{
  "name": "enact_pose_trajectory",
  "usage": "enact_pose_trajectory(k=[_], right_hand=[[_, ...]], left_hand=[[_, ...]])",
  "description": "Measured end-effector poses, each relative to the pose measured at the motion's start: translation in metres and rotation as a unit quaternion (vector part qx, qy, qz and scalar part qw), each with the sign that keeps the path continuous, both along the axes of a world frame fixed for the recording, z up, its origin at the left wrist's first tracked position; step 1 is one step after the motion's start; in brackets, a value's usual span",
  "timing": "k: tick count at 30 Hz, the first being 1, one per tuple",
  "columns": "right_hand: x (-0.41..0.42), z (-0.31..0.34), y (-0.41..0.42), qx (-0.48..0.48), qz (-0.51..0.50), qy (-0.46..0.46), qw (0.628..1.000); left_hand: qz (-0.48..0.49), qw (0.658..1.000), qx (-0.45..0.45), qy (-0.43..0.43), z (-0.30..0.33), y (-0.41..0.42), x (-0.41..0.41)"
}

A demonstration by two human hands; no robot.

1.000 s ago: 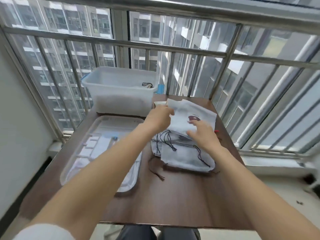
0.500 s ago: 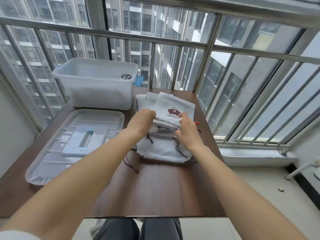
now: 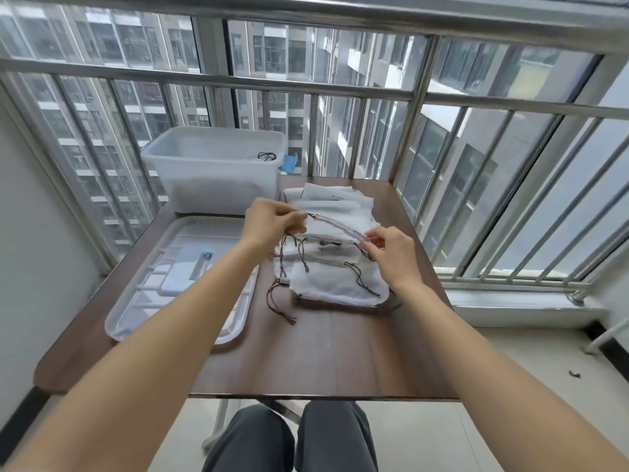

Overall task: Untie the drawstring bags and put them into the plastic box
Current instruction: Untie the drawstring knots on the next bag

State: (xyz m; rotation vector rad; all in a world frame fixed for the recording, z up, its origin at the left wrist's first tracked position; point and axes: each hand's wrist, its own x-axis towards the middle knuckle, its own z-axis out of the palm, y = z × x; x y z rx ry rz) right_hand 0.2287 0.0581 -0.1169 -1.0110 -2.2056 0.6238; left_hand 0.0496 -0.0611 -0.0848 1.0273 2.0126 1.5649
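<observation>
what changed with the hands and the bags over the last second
Both hands rose off the pile of drawstring bags: the left hand and right hand now pinch the two ends of one bag's top edge, stretched between them. The plastic box, lid and table look unchanged.

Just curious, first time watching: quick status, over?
Left hand and right hand pinch one drawstring bag above the pile. Plastic box open, behind-left. Nothing in the way.

i'm seeing soft, even daylight pouring in through the window bars (image 3: pixel 340 93) ahead, shadows faint on the table (image 3: pixel 340 356), frame edges bowing from the wide lens, the whole picture slightly soft, no harsh glare.
</observation>
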Motion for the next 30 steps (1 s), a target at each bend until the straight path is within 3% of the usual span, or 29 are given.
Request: enact_pose_trajectory(k=[8,14,21,25,30], right_hand=[[-0.004,0.003,-0.016,-0.001,-0.060,0.030,0.998],[-0.012,0.009,-0.028,-0.115,-0.009,0.087,0.989],[-0.028,0.009,-0.022,-0.111,-0.072,0.096,0.987],[-0.030,0.013,-0.020,-0.176,-0.081,0.174,0.966],[-0.020,0.017,-0.022,-0.151,-0.077,0.180,0.969]], left_hand=[[-0.010,0.977,0.070,-0.202,0.000,-0.019,0.010],[-0.025,0.959,0.084,-0.270,0.000,-0.026,0.010],[-0.049,0.950,0.078,-0.299,-0.002,-0.030,0.007],[-0.028,0.945,0.093,-0.312,-0.003,-0.030,0.002],[0.095,0.974,0.048,-0.200,-0.004,-0.027,-0.006]])
